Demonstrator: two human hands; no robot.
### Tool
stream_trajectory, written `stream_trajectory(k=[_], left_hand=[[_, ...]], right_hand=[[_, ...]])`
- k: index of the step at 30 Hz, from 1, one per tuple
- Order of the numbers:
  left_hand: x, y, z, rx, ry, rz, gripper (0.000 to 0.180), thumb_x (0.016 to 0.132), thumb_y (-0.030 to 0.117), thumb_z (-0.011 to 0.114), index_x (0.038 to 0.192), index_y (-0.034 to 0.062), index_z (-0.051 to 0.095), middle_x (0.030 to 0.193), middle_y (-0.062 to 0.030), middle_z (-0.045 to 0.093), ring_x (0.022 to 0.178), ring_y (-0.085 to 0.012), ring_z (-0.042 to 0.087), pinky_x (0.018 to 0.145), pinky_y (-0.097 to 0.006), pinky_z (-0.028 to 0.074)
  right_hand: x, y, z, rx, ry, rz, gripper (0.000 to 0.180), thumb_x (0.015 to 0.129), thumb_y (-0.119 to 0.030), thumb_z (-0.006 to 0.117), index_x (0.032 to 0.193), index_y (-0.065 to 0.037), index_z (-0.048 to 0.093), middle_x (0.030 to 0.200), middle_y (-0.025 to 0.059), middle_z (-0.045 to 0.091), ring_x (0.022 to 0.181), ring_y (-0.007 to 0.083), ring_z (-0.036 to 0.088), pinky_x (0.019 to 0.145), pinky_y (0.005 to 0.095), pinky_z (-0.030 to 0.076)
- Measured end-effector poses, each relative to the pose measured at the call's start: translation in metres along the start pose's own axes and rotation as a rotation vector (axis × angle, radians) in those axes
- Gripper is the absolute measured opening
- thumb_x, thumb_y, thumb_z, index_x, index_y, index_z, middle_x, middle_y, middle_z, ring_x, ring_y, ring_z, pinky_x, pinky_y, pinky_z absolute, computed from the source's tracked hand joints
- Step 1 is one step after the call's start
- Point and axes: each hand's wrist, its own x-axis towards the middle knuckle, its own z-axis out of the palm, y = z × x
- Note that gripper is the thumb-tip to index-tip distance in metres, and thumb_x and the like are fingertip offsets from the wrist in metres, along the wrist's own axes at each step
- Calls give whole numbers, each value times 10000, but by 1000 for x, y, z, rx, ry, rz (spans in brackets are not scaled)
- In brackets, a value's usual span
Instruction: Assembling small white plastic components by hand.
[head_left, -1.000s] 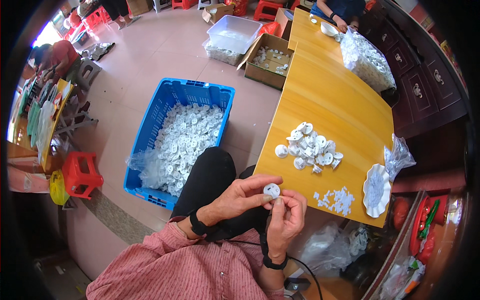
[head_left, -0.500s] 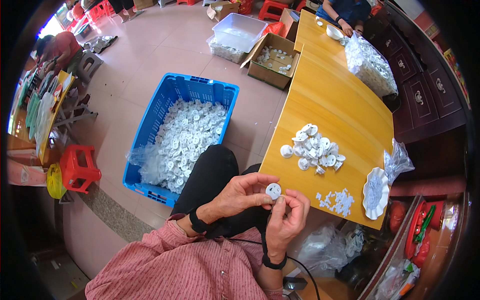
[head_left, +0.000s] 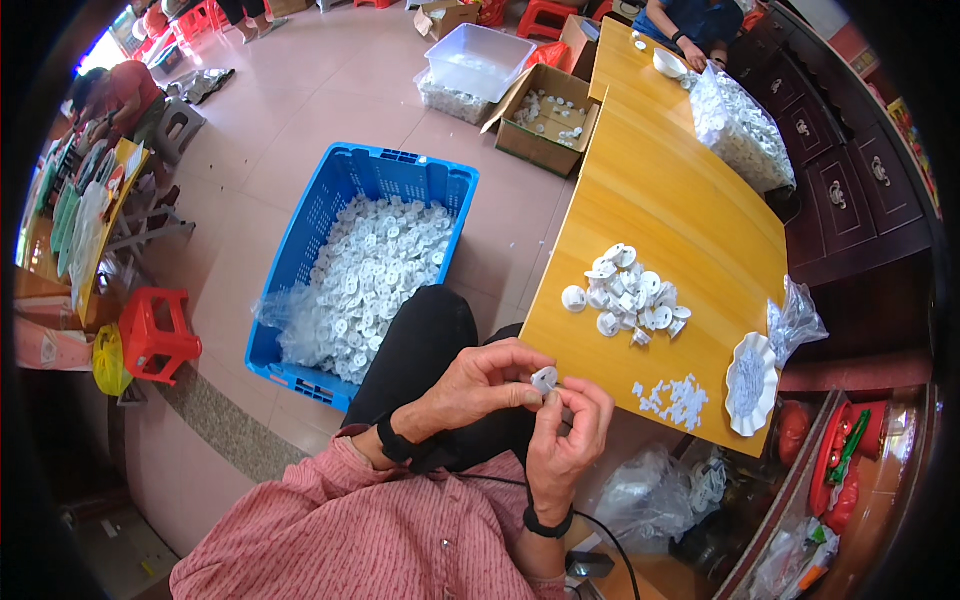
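One round white piece (head_left: 544,379) pinched between left hand (head_left: 480,388) and right hand (head_left: 567,437), grip narrow; looks mid-work, can't tell if finished. Seemingly left: white pile (head_left: 638,297) on worktop (head_left: 675,200) ahead-right of hands, small bits (head_left: 682,403) right. Blue crate (head_left: 308,235) ahead-left, loaded; done or not unclear.
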Motion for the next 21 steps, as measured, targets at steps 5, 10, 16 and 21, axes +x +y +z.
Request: stream_trajectory(k=[5,10,16,21], left_hand=[[0,-3,-6,160,-22,27,367,908,25,728,1265,-11,649,1189,-84,610,1104,-157,616,954,-298,524],[-2,-2,-6,154,-32,88,336,908,46,740,1237,25,678,1135,-30,620,1015,-93,586,848,-237,488],[-3,2,-13,232,-46,109,322,915,32,725,1230,-4,671,1122,-57,631,1011,-122,624,847,-258,547],[-5,0,-15,-12,-23,24,326,920,25,716,1237,-25,659,1120,-78,633,965,-145,668,824,-285,607]], right_hand=[[1,-3,2,-2,-38,-44,150,838,65,667,949,2,589,1040,151,608,961,333,587,832,441,500],[1,-3,5,-45,-41,-54,99,884,7,674,934,1,588,1025,157,613,933,333,619,799,421,512],[-2,-6,7,50,-89,22,88,898,-2,671,938,-1,593,1025,148,622,939,311,617,812,409,508],[-5,-5,11,301,-84,169,92,916,-42,682,924,-11,595,1014,139,641,918,283,631,823,396,511]])
